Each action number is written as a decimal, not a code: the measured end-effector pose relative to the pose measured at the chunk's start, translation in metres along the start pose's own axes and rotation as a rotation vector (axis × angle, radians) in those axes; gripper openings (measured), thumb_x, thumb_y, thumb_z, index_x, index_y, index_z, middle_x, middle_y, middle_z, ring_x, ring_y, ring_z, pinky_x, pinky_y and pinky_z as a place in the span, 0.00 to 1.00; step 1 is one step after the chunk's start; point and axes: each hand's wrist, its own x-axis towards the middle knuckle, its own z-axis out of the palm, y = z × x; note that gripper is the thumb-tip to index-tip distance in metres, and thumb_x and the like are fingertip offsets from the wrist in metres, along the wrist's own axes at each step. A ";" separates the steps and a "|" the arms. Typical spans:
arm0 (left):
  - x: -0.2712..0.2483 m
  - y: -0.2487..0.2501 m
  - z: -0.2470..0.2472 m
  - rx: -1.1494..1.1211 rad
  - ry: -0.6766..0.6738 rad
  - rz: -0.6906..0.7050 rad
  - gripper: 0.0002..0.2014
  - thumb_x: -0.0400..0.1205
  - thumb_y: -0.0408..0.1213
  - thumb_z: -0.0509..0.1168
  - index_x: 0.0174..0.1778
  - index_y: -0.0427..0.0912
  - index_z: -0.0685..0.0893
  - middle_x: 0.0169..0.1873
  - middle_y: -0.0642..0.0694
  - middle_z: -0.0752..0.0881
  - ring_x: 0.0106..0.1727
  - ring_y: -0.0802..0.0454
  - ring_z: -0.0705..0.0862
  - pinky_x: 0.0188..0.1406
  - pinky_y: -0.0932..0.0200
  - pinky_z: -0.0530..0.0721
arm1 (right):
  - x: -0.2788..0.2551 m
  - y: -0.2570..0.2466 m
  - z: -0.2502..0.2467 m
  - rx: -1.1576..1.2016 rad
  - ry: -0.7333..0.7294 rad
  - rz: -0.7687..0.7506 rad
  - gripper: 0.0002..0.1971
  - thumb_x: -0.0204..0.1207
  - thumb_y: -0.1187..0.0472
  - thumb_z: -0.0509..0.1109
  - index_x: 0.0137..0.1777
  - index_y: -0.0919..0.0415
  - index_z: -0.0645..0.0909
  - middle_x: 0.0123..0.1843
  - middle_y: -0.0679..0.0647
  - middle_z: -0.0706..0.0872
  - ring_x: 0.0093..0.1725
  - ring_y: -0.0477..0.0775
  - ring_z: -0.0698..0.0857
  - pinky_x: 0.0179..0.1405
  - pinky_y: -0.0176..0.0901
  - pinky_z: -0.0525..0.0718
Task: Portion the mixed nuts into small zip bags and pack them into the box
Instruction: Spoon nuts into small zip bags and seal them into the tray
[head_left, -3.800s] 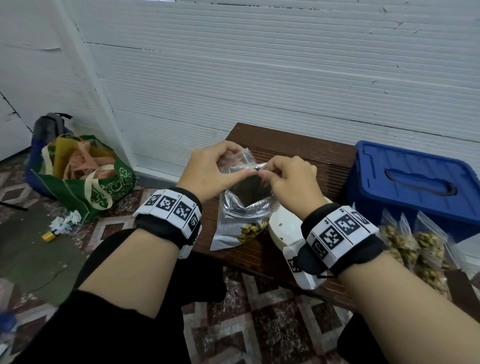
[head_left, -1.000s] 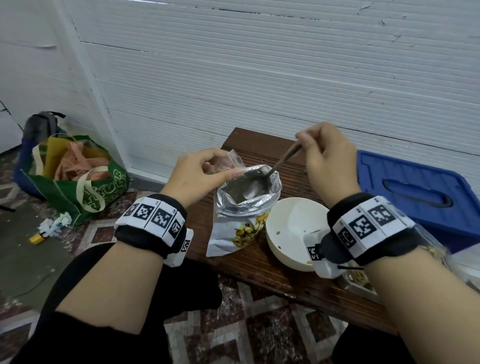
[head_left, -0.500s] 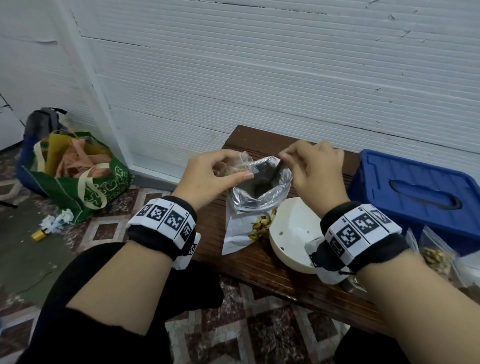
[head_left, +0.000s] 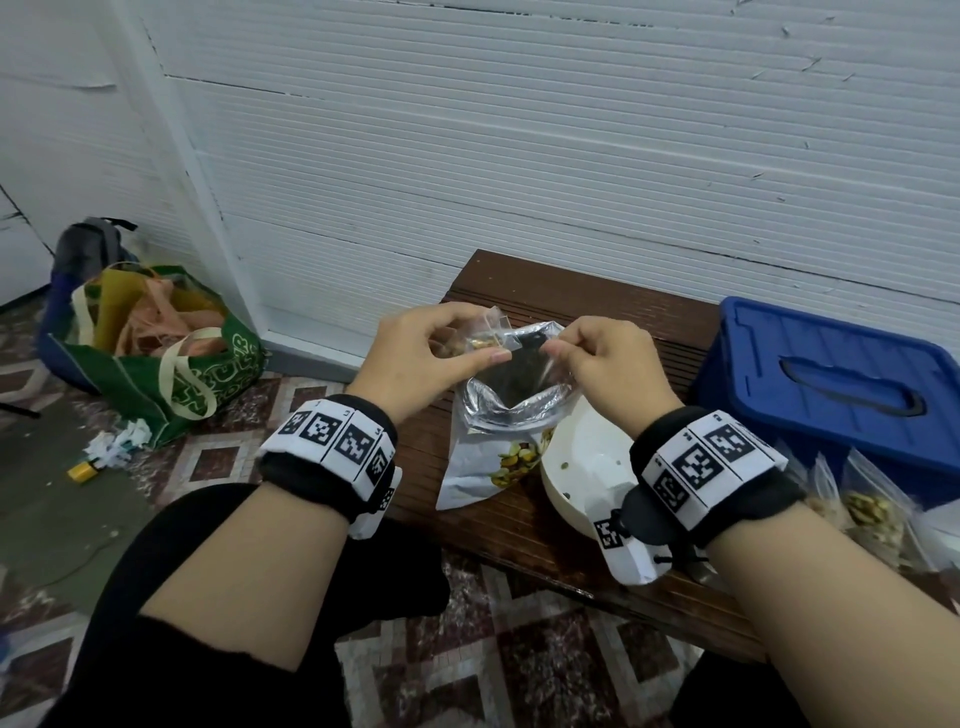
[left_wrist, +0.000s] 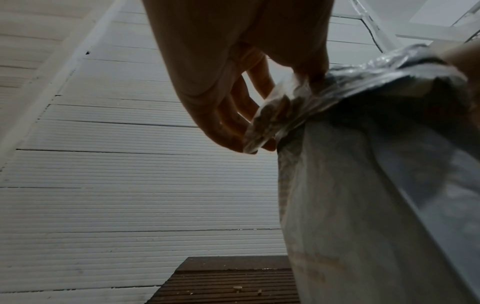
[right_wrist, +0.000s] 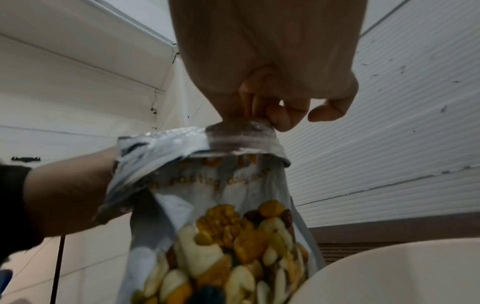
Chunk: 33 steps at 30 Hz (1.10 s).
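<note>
Pinching small zip bag (head_left: 493, 340) between our left hand (head_left: 431, 353) and right hand (head_left: 602, 358), mouth stretched sideways, directly above open nut pouch (head_left: 511, 410); blue box (head_left: 831, 384) nearer right hand.

Black padded wristbands (head_left: 332, 457) with white square-code marker panels (head_left: 711, 457) on both wrists, black sleeves (head_left: 156, 670) pushed above the forearms, black trousers.
</note>
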 end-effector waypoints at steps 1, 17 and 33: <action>0.000 0.000 -0.001 0.001 -0.003 0.002 0.25 0.66 0.56 0.76 0.58 0.52 0.88 0.48 0.57 0.89 0.46 0.58 0.87 0.49 0.50 0.89 | 0.000 0.000 -0.001 0.045 0.044 0.021 0.14 0.78 0.55 0.70 0.30 0.47 0.80 0.27 0.44 0.85 0.44 0.55 0.85 0.63 0.66 0.76; 0.002 0.002 -0.013 0.066 -0.001 0.006 0.22 0.66 0.52 0.79 0.56 0.56 0.88 0.47 0.63 0.85 0.45 0.71 0.79 0.43 0.73 0.74 | 0.019 -0.008 -0.052 0.160 0.428 0.286 0.15 0.78 0.57 0.67 0.30 0.54 0.84 0.29 0.46 0.81 0.37 0.50 0.80 0.63 0.62 0.79; 0.008 0.016 -0.004 0.196 -0.109 0.065 0.23 0.64 0.56 0.78 0.54 0.54 0.88 0.45 0.64 0.80 0.46 0.76 0.75 0.40 0.81 0.71 | 0.026 -0.026 -0.060 0.210 0.439 0.208 0.18 0.79 0.60 0.65 0.26 0.51 0.81 0.43 0.54 0.90 0.51 0.53 0.86 0.65 0.60 0.78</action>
